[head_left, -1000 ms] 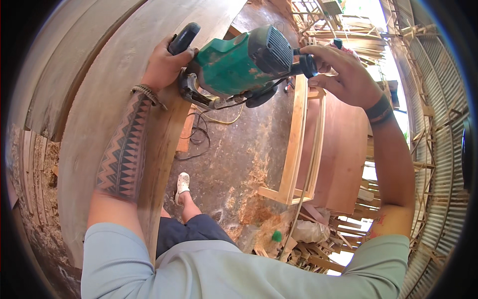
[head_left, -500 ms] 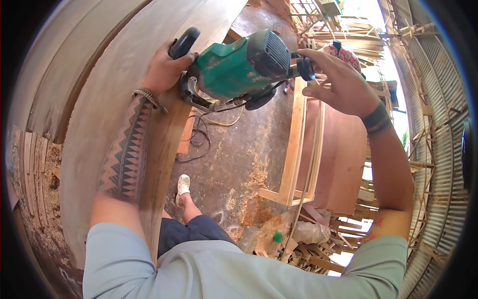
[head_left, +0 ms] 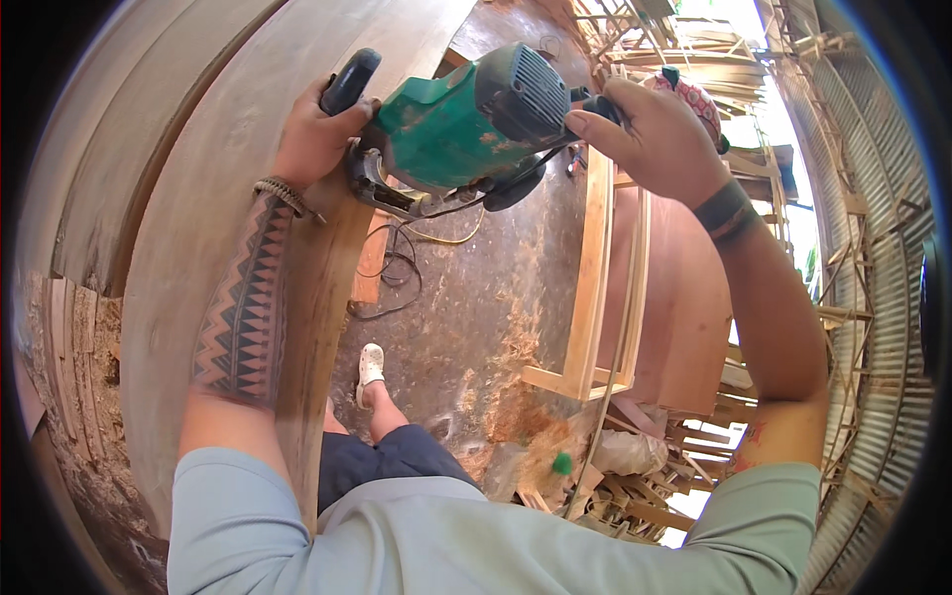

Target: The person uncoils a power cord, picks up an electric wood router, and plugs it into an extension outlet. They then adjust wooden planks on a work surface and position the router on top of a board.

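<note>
A green and black power tool, which looks like a router [head_left: 436, 134], lies sideways over the long edge of a wide wooden board [head_left: 228, 149]. Its curved metal base part meets the board's edge. My left hand [head_left: 317, 139] is wrapped round the black handle [head_left: 351, 81] at the board end of the tool. At the other end, beyond the vented black cap [head_left: 523, 97], my right hand [head_left: 654, 139] closes on a black knob or grip [head_left: 602, 107], partly hidden by its fingers. A dark cord [head_left: 397, 263] hangs below and coils on the floor.
Right of the board stands a light wooden frame [head_left: 587, 288] beside a reddish panel [head_left: 674, 297]. Sawdust litters the floor [head_left: 456, 307], where my shoe [head_left: 370, 364] shows. Scrap wood [head_left: 635, 506] lies lower right. A patterned cap or head covering [head_left: 694, 99] appears behind my right hand.
The router has shifted slightly left and up, with both hands moving along. My right thumb and fingers have closed in on the knob, where they were looser before.
</note>
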